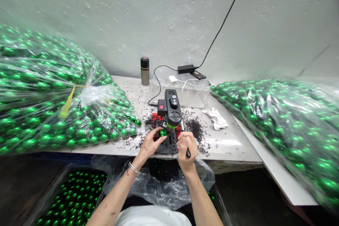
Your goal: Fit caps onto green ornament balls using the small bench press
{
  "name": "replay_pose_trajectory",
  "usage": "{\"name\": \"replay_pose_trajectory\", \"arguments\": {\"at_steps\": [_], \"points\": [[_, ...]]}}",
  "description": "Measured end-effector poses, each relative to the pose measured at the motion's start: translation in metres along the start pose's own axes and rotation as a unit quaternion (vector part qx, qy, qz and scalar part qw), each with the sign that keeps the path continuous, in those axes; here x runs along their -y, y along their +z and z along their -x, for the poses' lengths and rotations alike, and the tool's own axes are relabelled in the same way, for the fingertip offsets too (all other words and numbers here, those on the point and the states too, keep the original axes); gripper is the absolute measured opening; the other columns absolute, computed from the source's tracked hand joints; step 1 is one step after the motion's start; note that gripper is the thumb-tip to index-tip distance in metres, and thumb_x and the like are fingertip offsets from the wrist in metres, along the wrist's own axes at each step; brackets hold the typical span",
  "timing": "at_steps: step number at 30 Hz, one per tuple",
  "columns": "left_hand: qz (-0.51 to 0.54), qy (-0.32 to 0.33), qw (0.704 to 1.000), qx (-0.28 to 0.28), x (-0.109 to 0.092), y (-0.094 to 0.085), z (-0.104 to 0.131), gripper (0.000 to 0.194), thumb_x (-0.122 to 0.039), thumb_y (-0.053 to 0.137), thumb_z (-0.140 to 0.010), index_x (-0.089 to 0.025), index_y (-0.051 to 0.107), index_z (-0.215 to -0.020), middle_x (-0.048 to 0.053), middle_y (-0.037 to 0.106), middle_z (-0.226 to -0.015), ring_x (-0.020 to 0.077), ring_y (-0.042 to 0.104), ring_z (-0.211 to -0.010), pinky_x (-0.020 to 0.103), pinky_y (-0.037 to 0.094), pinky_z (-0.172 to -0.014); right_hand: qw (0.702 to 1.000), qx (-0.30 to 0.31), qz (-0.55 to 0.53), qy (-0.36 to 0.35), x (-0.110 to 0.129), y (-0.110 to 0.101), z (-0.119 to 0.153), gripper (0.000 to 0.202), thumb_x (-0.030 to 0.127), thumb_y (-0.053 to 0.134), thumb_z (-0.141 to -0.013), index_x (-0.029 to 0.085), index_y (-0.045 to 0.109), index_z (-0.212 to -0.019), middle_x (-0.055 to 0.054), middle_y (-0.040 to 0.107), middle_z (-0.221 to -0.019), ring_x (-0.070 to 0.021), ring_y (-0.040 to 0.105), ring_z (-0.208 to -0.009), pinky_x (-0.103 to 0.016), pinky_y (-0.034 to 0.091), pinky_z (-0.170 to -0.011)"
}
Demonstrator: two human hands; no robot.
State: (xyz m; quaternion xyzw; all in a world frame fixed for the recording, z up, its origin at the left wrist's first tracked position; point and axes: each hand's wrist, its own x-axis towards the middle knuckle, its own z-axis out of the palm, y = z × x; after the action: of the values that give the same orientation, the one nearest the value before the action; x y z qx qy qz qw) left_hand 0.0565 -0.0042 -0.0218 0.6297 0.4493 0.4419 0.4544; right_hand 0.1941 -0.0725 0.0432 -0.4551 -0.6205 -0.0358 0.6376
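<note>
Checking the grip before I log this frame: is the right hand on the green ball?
No, the right hand grips the machine's black handle.

From our head, we look forward and down, our single view taking in both forearms close below and the wall beyond the table (238, 148).

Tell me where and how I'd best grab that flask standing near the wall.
Probably around the flask's metallic body, below its black cap, with the hand coming level from the front. It stands upright and looks like a plain cylinder, so fingers and thumb could wrap opposite sides. The wall is behind it, and a thin black cable curves past on its right.
</note>
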Motion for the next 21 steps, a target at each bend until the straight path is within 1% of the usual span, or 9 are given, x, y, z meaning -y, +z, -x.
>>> {"name": "replay_pose_trajectory", "arguments": {"at_steps": [3,7,12,16,21], "points": [[0.006,0.000,1.000,0.002,0.0025,0.0006,0.0010,0.039,-0.041,0.072,-0.076,-0.020,0.071,-0.109,0.006,0.075,-0.105,0.0224,0.067,-0.096,0.033,0.051,-0.089,1.000,0.000,0.002,0.001,-0.0004,0.0002,0.0007,0.030,0.009,0.039,-0.094,0.021,0.046,-0.068,-0.001,0.052,-0.072,-0.0130,0.054,-0.066,-0.028,0.042,-0.059],[0.000,0.009,1.000,0.002,0.0001,-0.0005,-0.0011,0.039,-0.041,0.071,-0.078,-0.021,0.070,-0.111,0.005,0.075,-0.103,0.0219,0.067,-0.094,0.033,0.051,-0.086,1.000,0.000,0.007,0.000,-0.0003,-0.0003,0.0009,0.030,0.009,0.039,-0.094,0.021,0.046,-0.068,0.000,0.052,-0.072,-0.0126,0.053,-0.066,-0.028,0.042,-0.059],[0.004,0.007,1.000,0.005,0.0026,0.0004,0.0006,0.040,-0.041,0.072,-0.076,-0.020,0.071,-0.109,0.007,0.075,-0.107,0.0236,0.068,-0.098,0.035,0.051,-0.090,1.000,-0.003,0.005,-0.002,-0.0001,-0.0005,-0.0001,0.029,0.008,0.039,-0.094,0.021,0.046,-0.069,0.000,0.051,-0.072,-0.0123,0.054,-0.066,-0.028,0.041,-0.059],[-0.002,0.006,1.000,0.002,0.0045,0.0000,0.0017,0.040,-0.041,0.072,-0.076,-0.020,0.071,-0.109,0.007,0.075,-0.105,0.0227,0.068,-0.094,0.035,0.052,-0.087,1.000,-0.001,0.000,-0.001,0.0001,-0.0003,-0.0004,0.029,0.007,0.040,-0.094,0.021,0.046,-0.069,0.000,0.052,-0.072,-0.0122,0.054,-0.067,-0.027,0.041,-0.060],[-0.017,0.019,1.000,0.001,-0.0001,-0.0027,-0.0018,0.039,-0.041,0.070,-0.078,-0.020,0.071,-0.111,0.005,0.075,-0.099,0.0204,0.067,-0.087,0.033,0.053,-0.083,1.000,-0.002,0.001,-0.001,0.0010,-0.0003,-0.0004,0.029,0.007,0.039,-0.094,0.021,0.045,-0.069,0.000,0.051,-0.071,-0.0125,0.054,-0.068,-0.028,0.042,-0.061]]}}
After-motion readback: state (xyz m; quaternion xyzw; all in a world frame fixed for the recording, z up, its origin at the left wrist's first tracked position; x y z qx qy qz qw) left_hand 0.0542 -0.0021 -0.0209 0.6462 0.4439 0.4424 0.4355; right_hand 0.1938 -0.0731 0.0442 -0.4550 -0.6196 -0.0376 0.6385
